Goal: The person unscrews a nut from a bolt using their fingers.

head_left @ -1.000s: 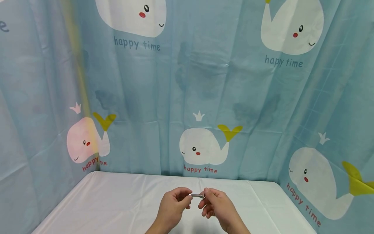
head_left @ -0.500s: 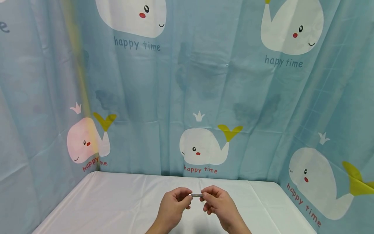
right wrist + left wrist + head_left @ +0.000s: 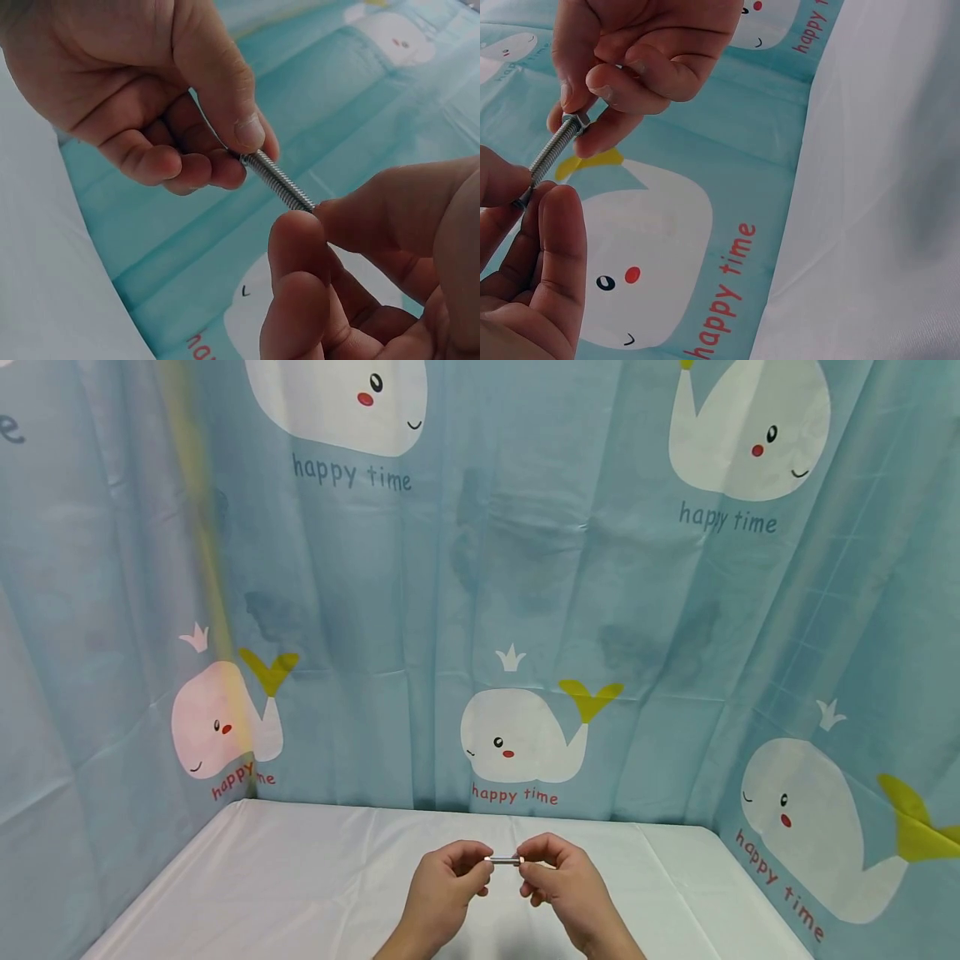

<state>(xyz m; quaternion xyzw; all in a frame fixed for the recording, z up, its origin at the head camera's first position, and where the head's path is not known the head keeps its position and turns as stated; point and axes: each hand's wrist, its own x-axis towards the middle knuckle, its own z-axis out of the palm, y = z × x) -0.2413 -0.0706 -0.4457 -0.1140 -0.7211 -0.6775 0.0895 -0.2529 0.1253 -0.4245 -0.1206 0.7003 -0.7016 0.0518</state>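
Note:
A silver threaded bolt (image 3: 504,861) is held level between both hands above the white table. My left hand (image 3: 444,885) pinches its left end between thumb and fingertips; in the left wrist view the bolt head (image 3: 523,201) peeks out below that thumb. On the bolt's other end sits a hex nut (image 3: 576,121), with the right thumb and index finger around it. My right hand (image 3: 564,881) has its remaining fingers loosely curled below. Bare thread (image 3: 281,181) shows between the two hands in the right wrist view, where the fingers hide the nut.
A white cloth (image 3: 300,877) covers the table under the hands. Behind and on both sides hangs a light blue curtain (image 3: 360,710) printed with white whales and lettering, meeting the table's back edge.
My right thumb and fingers have shifted around the nut end: the thumb was higher at first, and now the index finger arches above it. The left hand and bolt stay nearly still.

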